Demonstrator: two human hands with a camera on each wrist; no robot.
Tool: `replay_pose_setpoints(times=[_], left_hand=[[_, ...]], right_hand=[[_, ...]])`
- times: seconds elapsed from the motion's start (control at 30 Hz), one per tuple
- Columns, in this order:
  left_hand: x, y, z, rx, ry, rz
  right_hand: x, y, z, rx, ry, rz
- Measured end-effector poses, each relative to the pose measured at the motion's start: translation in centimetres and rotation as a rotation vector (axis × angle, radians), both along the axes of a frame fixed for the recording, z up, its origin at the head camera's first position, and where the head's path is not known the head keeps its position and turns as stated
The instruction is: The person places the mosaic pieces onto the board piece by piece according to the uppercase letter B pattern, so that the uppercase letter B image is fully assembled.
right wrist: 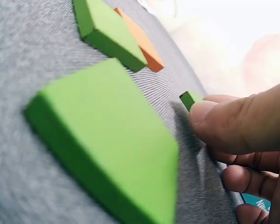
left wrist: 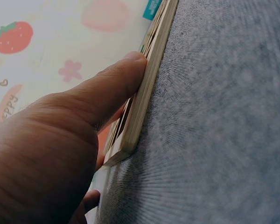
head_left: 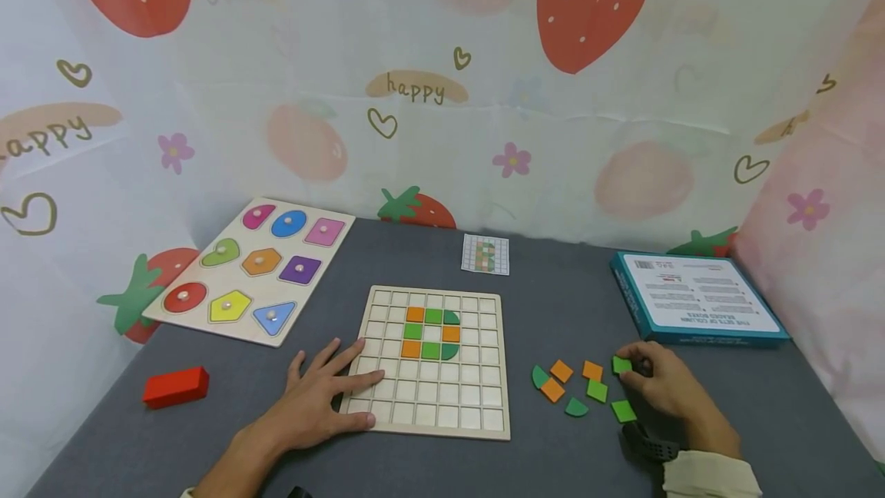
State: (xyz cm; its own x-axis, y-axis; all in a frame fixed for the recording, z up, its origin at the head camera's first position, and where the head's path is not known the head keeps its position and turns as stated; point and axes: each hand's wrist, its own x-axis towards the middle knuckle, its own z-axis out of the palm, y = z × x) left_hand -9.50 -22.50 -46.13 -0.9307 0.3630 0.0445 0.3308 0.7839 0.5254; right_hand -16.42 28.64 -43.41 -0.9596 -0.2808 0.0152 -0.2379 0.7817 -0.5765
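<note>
A wooden grid board (head_left: 442, 394) lies at the middle of the table, with orange and green tiles set in a small block in its upper part. My left hand (head_left: 314, 398) rests on the board's left edge with its fingers spread; in the left wrist view the thumb (left wrist: 114, 77) lies along the board's rim (left wrist: 140, 112). To the right, my right hand (head_left: 660, 379) pinches a green square tile (head_left: 621, 365) between thumb and forefinger. Another green square tile (right wrist: 112, 140) lies close by, large in the right wrist view.
Loose orange squares (head_left: 561, 371), green squares (head_left: 598, 390) and green rounded pieces (head_left: 576, 407) lie right of the board. A small pattern card (head_left: 485, 254) is behind it. A teal box (head_left: 698, 298), a knobbed shape puzzle (head_left: 256, 267) and a red block (head_left: 176, 388) stand around.
</note>
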Motion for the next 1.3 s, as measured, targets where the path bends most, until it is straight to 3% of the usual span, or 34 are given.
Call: replay_pose_setpoints(times=[0.13,0.6,1.3], left_hand=[[0.0,0.0,-0.1,0.000,-0.006,0.003],[0.0,0.1,0.0,-0.003,-0.005,0.003],[0.0,0.1,0.2,0.006,-0.014,0.002]], right_hand=[[0.1,-0.1,0.4,-0.007,-0.018,-0.035],[0.9,-1.5,3.4,0.008,0.129,-0.081],[2.1,-4.0,6.5,-0.062,0.347,0.027]])
